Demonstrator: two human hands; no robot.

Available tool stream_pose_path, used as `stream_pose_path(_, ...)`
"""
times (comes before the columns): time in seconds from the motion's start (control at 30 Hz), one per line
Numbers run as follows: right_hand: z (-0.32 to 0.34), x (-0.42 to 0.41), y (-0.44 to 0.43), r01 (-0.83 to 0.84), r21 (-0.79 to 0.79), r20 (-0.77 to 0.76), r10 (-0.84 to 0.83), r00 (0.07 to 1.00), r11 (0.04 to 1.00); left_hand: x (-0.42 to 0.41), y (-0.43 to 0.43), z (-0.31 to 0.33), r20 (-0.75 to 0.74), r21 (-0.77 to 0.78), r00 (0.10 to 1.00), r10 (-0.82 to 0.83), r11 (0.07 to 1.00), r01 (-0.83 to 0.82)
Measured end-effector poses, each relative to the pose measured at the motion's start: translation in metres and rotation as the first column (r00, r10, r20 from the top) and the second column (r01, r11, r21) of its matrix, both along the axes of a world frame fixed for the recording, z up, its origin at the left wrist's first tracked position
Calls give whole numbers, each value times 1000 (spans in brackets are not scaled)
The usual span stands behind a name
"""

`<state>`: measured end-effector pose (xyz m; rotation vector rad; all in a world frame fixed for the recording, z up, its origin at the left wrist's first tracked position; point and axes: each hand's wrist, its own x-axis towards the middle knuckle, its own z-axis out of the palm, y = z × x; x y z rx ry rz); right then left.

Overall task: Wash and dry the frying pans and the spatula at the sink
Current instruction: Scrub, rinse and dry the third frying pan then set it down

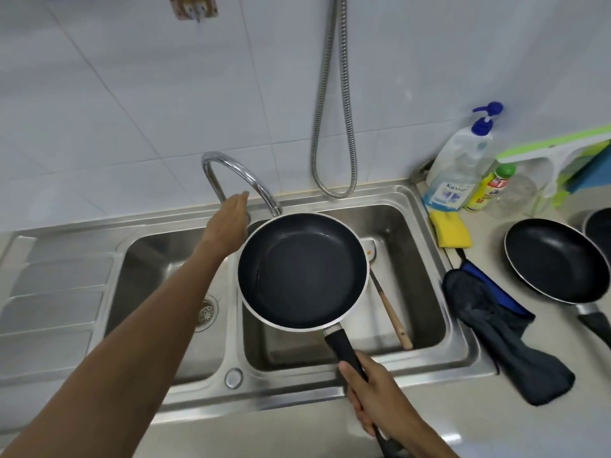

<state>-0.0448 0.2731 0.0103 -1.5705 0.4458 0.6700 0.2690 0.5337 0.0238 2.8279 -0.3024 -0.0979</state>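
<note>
Gripping the black handle low in view, our right hand (373, 395) holds the pan (302, 271), fingers curled tight round the grip. The pan hangs level over the right basin of the sink (281, 395), its far rim just beside the tap (238, 173). Our left hand (231, 223) is stretched out flat at the pan's left edge, fingers straight and together, holding nothing. It sits right by the foot of the tap, but we cannot tell if it touches.

And look at that pan: dark non-stick inside, pale outer rim, a faint sheen across its floor.

Down in the right basin lies the spatula (393, 315), mostly hidden under the pan. Its wooden handle pokes out toward the near right, and a bit of pale blade peeks past the pan's right rim.

Our left forearm crosses the left basin, with the drain (206, 312) just beside it. A metal hose (334, 110) loops down the tiled wall.

On the surface (496, 424) to the right rests a second pan (555, 259), and a third pan (598, 226) is cut off by the edge. A dark cloth (502, 335) lies between sink and second pan, draped over the sink's right rim. A yellow sponge (451, 229) sits at the far corner, a soap bottle (459, 166) standing behind it.
</note>
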Motion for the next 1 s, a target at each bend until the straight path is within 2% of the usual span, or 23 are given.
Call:
stream_pose_path(0.03, -2, 2, -2, -2, 2, 15, 2, 1000, 1000, -1, -2, 1, -13, 33, 1000, 9, 999, -9)
stream_pose_path(0.23, -8, 14, -10, -19, -5, 73, 19, 997, 1000, -23, -10, 2, -1, -23, 983, 184, 983, -184)
stream_pose_path(0.33, -10, 18, -13, -15, 3, 85, 15, 996, 1000, -54, -10, -11, -6, -119, 963, 268, 956, -267)
stream_pose_path(0.53, -17, 20, -23, -33, -5, 96, 33, 995, 999, -86, -4, -25, -178, -306, 960, 214, 916, -261)
stream_pose_path(0.77, -25, 18, -28, -25, -24, 86, 27, 996, 999, -78, -2, -20, -385, -382, 873, 301, 809, -447)
stream_pose_path(0.87, -31, 19, -26, -11, -45, 89, 15, 996, 999, -91, -1, -27, -406, -425, 818, 406, 708, -563)
stream_pose_path(0.93, -34, 22, -22, -4, -62, 87, 10, 996, 998, -125, -13, -32, -404, -452, 737, 542, 582, -676)
stream_pose_path(1.0, -36, 27, -17, 4, -56, 74, 0, 997, 998, -173, -33, -39, -466, -469, 660, 590, 468, -749)
